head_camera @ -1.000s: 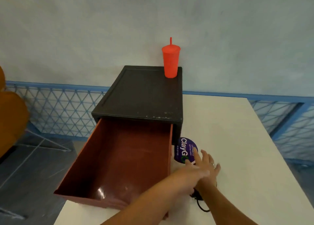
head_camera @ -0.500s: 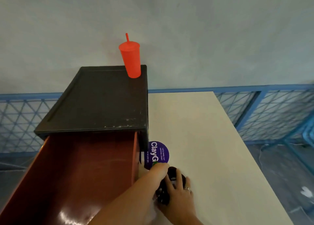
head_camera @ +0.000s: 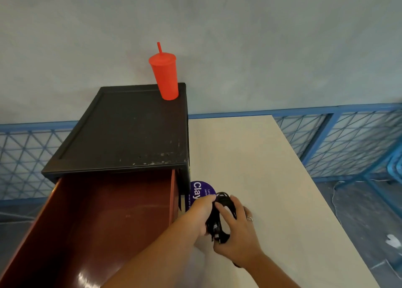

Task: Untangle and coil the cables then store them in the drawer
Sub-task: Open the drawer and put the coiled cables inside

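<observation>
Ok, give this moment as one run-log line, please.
left hand: grips cable bundle | right hand: grips same bundle | drawer: open | bundle: not yet in drawer, over table

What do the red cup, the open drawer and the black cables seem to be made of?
Red cup: probably plastic, matte; uniform colour, matching lid and straw.
Open drawer: reddish-brown, glossy, perhaps lacquered wood or laminate; its floor shows a bright reflection.
Black cables, held by the left hand and right hand: likely rubber or plastic sheath, dull; thin flexible loops.
</observation>
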`<state>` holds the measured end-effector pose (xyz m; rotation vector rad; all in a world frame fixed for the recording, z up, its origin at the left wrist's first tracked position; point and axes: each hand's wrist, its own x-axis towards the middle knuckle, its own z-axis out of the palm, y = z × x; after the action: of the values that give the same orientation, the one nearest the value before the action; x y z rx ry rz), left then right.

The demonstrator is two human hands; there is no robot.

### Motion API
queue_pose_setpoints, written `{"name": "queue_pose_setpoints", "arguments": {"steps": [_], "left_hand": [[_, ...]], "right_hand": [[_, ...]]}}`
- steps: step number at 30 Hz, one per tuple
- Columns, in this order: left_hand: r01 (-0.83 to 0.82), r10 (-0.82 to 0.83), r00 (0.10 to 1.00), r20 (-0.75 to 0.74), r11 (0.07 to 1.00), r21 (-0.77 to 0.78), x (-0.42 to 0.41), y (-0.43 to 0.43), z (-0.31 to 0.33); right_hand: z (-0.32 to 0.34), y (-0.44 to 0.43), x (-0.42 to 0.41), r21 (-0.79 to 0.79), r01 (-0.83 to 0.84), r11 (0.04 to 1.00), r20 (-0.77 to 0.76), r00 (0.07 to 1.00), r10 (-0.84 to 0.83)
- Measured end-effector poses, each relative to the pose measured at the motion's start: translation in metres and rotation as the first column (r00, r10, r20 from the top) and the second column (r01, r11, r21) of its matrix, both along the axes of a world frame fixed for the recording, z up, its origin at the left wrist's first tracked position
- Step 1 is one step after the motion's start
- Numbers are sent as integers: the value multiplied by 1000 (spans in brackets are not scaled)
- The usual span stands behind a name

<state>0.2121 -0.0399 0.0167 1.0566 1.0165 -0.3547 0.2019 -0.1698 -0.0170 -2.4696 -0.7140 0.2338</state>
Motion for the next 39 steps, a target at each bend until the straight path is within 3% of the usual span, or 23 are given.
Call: {"name": "queue_pose_setpoints", "arguments": {"steps": [7,11,17,23,26,31,39], "left_hand": [[-103,97,955,279,995,8,-20,32,72],[-250,202,905,374,965,82,-50,58,104],[-406,334,868,367,903,140,-99,114,110],[-433,403,858,318,901,27,-129,169,78],[-371,341,896,284,927,60,-131,193,53],[-144,100,975,199,964,222,-121,221,22],[73,-150,980,131,882,465,-95,238,-2]], "right_hand": [[74,31,9,63,-154,986,211,968,138],[109,71,-8,17,-246,969,226,945,236],[124,133,-38,-48,-404,913,132,904,407],[108,185,-54,-137,-484,865,45,869,493],[93,204,-52,-169,-492,854,-24,868,496],[61,231,-36,-256,-475,842,-124,880,459],[21,263,-13,-347,-420,839,-181,907,379]]}}
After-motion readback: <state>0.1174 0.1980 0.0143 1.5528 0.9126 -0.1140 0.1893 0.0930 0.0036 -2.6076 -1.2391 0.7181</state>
